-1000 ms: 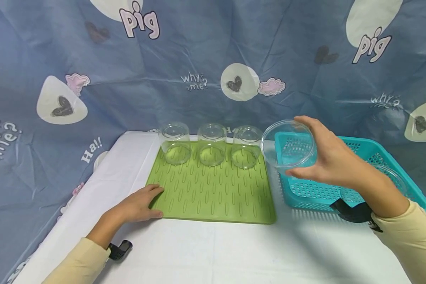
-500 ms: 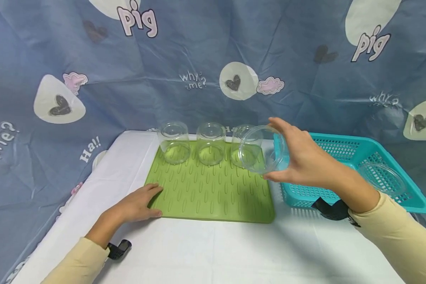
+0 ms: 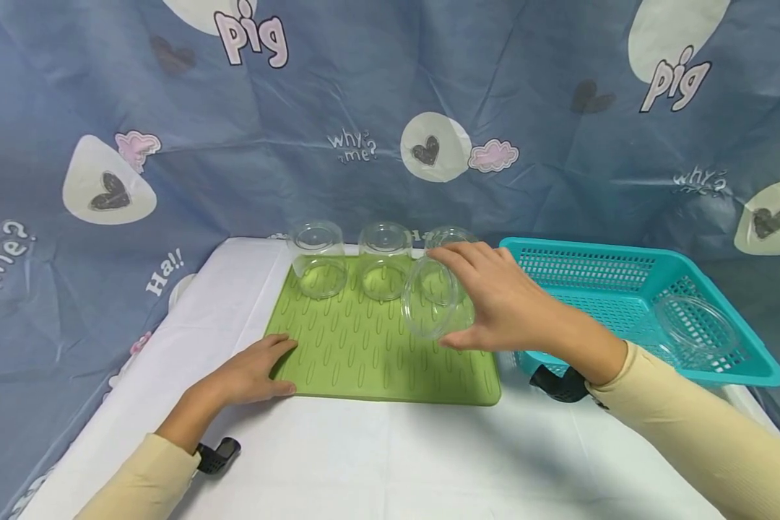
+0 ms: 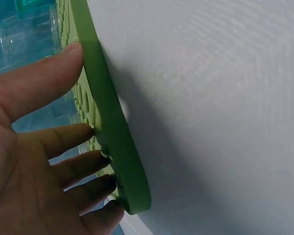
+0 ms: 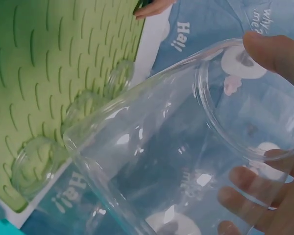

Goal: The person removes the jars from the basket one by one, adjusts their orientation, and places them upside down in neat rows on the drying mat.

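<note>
My right hand (image 3: 494, 300) grips a clear cup (image 3: 422, 326) between thumb and fingers, above the right half of a green ridged mat (image 3: 364, 368). The cup lies tilted on its side, its rim towards the left in the head view; the right wrist view shows its see-through wall (image 5: 147, 142) up close. Three similar cups stand mouth down along the mat's back edge: a left one (image 3: 318, 271), a middle one (image 3: 385, 269) and a right one (image 3: 451, 237), partly behind the held cup. My left hand (image 3: 250, 372) rests with spread fingers at the mat's left front corner.
To the right of the mat stands a turquoise perforated basket (image 3: 676, 258) with clear ware (image 3: 695, 325) at its right end. A white cloth (image 3: 338, 462) covers the table. Behind it hangs a blue printed curtain (image 3: 338, 87).
From above the basket's left end, my right hand has carried the cup left and slightly down over the mat, turning its rim leftward. My left hand has stayed put.
</note>
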Available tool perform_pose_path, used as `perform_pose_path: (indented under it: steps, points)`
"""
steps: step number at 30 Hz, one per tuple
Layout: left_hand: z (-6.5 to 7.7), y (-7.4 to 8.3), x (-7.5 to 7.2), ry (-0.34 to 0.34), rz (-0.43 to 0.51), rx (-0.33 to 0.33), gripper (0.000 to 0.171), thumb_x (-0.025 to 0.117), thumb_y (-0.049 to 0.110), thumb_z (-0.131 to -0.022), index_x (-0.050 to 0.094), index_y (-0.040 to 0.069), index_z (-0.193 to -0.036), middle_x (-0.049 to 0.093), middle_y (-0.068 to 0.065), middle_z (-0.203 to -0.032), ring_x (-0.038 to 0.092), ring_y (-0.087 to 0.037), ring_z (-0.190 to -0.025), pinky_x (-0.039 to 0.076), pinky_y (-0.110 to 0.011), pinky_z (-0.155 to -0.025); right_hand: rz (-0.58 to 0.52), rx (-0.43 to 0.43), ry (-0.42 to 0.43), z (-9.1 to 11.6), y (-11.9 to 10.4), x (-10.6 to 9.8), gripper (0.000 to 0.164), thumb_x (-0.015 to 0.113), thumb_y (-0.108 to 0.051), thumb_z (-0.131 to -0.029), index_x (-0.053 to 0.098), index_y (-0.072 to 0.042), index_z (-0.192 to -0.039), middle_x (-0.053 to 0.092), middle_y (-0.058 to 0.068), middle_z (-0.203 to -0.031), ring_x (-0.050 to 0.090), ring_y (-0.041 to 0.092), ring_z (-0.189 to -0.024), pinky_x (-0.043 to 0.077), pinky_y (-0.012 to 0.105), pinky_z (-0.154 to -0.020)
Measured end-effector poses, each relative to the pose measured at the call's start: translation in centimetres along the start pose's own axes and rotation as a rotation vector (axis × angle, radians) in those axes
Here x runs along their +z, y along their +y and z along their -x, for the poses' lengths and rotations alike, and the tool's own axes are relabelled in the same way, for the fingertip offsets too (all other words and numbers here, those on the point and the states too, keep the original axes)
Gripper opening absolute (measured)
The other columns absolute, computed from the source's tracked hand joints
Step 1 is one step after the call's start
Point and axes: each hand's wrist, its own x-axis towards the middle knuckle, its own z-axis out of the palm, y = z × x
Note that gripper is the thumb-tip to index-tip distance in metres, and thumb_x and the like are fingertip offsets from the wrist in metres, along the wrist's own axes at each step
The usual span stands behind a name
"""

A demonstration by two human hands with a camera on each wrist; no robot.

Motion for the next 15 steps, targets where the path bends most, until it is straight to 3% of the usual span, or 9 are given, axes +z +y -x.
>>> perform_pose_path:
  steps: [10,12,15]
  points:
    - [-0.2,0.1,-0.2,-0.015,0.028,0.016,0.079,0.078,0.031,-0.083,0.044,-0.007,-0.143,0.038,-0.032,-0.151,0.036,-0.053,-0.139,0.037,-0.065,-0.112,-0.055,0.017,-0.057,0.1,-0.3,0.3,0.110,0.088,-0.052,-0.066,0.032,-0.011,-0.152,0.046,0.011,-0.145,0.052,0.025,-0.129,0.043,0.052,-0.098]
    - [-0.2,0.3,-0.6,0.008,0.035,0.045,0.075,0.077,0.029,-0.085,0.046,-0.009,-0.141,0.041,-0.033,-0.149,0.038,-0.053,-0.138,0.036,-0.064,-0.113,-0.058,0.030,-0.070,0.0,-0.3,0.3,0.110,0.088,-0.051,-0.066,0.033,-0.009,-0.152,0.046,0.011,-0.147,0.050,0.027,-0.132,0.042,0.053,-0.100]
    - [-0.4,0.8,-1.4,0.093,0.056,0.115,0.065,0.073,0.024,-0.088,0.050,-0.010,-0.138,0.048,-0.033,-0.143,0.044,-0.052,-0.135,0.038,-0.063,-0.112,-0.054,0.049,-0.082,0.0,-0.5,0.4,0.111,0.088,-0.052,-0.065,0.034,-0.008,-0.151,0.046,0.013,-0.149,0.046,0.029,-0.137,0.040,0.055,-0.104]
